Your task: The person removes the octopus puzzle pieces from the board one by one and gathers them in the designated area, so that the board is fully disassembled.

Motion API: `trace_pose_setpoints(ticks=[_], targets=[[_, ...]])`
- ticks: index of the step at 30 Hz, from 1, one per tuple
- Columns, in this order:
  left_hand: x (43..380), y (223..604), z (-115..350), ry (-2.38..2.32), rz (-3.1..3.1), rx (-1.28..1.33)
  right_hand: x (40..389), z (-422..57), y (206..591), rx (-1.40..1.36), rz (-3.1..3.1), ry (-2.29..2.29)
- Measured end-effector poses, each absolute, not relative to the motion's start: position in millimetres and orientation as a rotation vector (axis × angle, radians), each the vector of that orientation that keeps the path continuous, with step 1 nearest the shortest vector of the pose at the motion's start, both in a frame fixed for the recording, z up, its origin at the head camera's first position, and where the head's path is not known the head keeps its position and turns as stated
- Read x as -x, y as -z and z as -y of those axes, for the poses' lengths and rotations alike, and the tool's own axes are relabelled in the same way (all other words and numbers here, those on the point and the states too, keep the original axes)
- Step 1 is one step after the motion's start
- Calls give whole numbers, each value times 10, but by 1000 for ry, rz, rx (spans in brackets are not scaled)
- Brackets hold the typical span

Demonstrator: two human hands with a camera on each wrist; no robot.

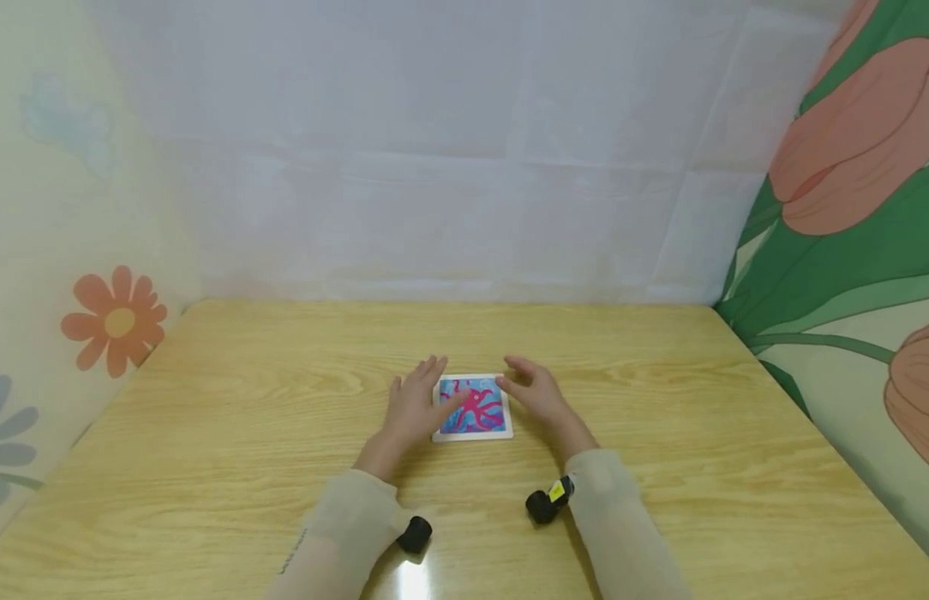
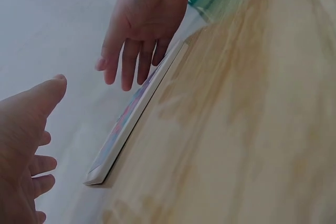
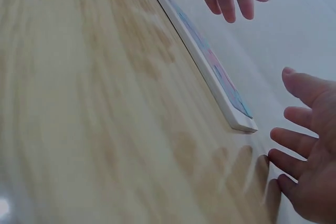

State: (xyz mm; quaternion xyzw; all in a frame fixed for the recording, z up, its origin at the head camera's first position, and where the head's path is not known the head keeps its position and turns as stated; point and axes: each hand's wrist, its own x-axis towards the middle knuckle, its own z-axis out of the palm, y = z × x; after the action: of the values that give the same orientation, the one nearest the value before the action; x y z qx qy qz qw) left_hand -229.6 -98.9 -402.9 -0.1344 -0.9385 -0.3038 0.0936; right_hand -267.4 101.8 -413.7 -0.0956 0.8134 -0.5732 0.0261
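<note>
A small white-edged picture panel (image 1: pixel 471 421) lies flat on the wooden table, showing a pink octopus on blue. My left hand (image 1: pixel 417 404) is at its left side, fingers extended, the thumb overlapping the picture in the head view. On the other side, my right hand (image 1: pixel 541 395) has loosely bent fingers near the panel's upper right corner. Neither hand grips anything. From the left wrist, the panel (image 2: pixel 142 103) shows as a thin slab between both hands. In the right wrist view, spread fingers of the right hand (image 3: pixel 310 150) stand apart from the panel's near corner.
The wooden table (image 1: pixel 247 433) reaches back to a white cloth backdrop (image 1: pixel 464 150). Flower-painted walls (image 1: pixel 846 333) flank it on both sides. Black wrist cameras (image 1: pixel 415 534) are strapped on each arm over light sleeves (image 1: pixel 344 533).
</note>
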Motion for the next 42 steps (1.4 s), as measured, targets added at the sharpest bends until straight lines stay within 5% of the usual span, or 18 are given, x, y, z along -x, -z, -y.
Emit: trace_pose_setpoints(ticks=[29,42], targets=[[2208,4243,784,842,2724,673,2649,-973,4234,640,-2998,1285],[2170,4243,804,734,2779,781,2643,-956,4248,584,-2999,1201]])
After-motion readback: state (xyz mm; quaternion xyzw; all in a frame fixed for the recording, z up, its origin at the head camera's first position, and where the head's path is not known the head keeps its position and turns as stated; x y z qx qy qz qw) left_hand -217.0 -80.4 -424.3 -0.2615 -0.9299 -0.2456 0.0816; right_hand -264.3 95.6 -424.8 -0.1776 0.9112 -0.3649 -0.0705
